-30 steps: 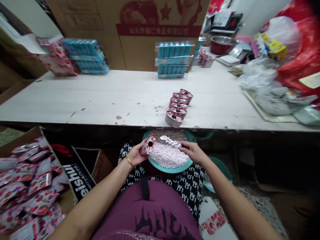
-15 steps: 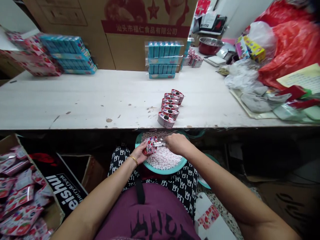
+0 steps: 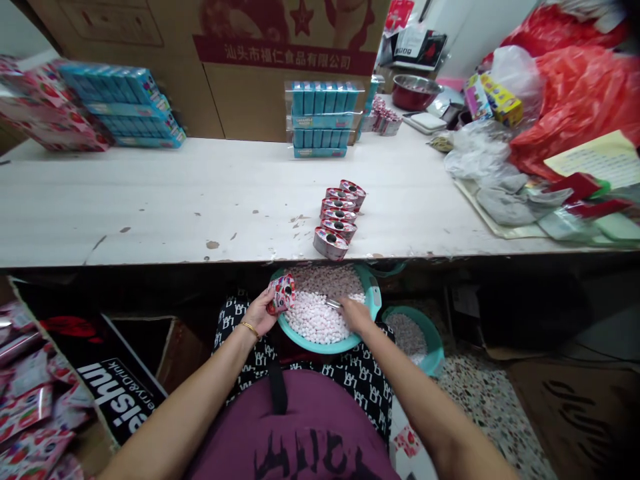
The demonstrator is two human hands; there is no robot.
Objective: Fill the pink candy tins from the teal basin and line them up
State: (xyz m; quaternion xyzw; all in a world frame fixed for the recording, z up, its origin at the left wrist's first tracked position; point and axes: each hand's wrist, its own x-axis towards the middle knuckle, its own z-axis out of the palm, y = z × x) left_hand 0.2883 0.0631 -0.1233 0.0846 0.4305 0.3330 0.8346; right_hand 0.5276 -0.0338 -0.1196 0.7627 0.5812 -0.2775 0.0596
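My left hand (image 3: 261, 312) grips a small pink-and-red printed packet (image 3: 282, 293) with a dark round opening, held over the left rim of a turquoise basin (image 3: 327, 347). The basin rests on my lap and is full of small white and pale pink candies (image 3: 317, 320). My right hand (image 3: 354, 315) is closed on the handle of a metal scoop (image 3: 333, 303), whose far end is down among the candies. Above them, at the table's front edge, several similar packets (image 3: 331, 243) stand in a row with their openings up.
Blue boxed packs (image 3: 320, 120) stand against a large cardboard carton (image 3: 260, 100) on the white table (image 3: 165, 207). Plastic bags (image 3: 580, 93) crowd its right end. At lower left is a box of pink packets (image 3: 30, 393). A second basin (image 3: 434, 340) sits at right.
My left hand has moved left with the packet, away from the scoop. My right hand has gone down and right, taking the scoop from the packet's mouth into the candies.
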